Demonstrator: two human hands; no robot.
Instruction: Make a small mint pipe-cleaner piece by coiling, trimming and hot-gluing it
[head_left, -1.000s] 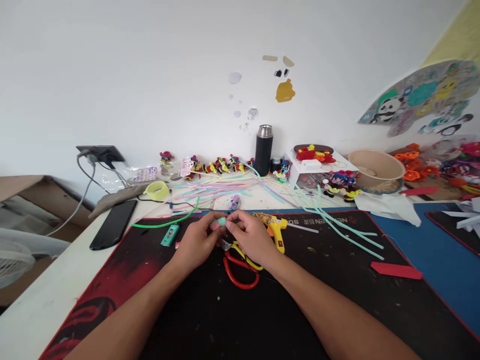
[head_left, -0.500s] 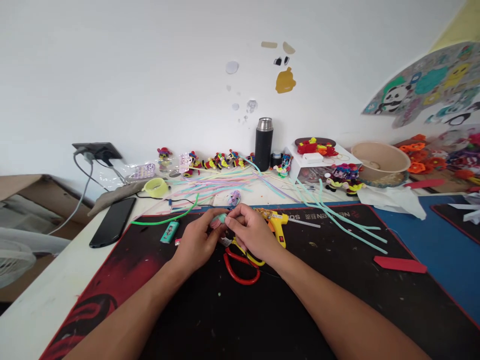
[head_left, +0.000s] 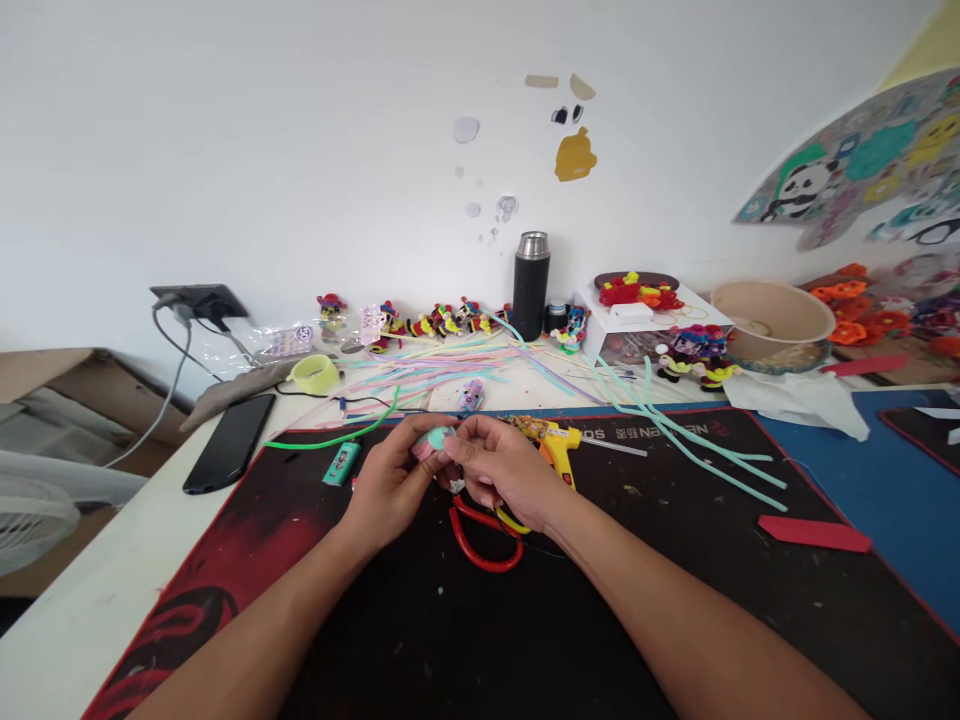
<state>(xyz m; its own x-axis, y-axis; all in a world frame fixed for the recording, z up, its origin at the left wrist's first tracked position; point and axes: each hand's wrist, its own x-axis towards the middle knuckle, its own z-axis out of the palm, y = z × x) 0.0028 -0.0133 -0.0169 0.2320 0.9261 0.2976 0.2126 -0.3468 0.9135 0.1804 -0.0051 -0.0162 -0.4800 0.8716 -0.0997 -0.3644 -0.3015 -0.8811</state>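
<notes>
Between my two hands is a small pink and mint-green fuzzy piece (head_left: 433, 441). My left hand (head_left: 391, 482) is closed on its left side, thumb below it. The bent fingers of my right hand (head_left: 504, 468) pinch at its right edge. Under and beside my right hand lie red-handled scissors (head_left: 487, 555) and a yellow glue gun (head_left: 562, 448), both partly hidden. A small purple figure (head_left: 472, 396) sits just beyond my hands.
A teal lighter (head_left: 342, 463) and black phone (head_left: 229, 443) lie left. Pastel pipe cleaners (head_left: 450, 362), a black bottle (head_left: 530, 290) and small figures stand or lie along the wall. Mint stems (head_left: 697, 445), a red strip (head_left: 814, 533) and a beige bowl (head_left: 772, 315) are right.
The pink and mint-green piece has turned and shows more between my hands. My right hand has shifted slightly and covers more of the yellow handle below it. The camera view has moved slightly.
</notes>
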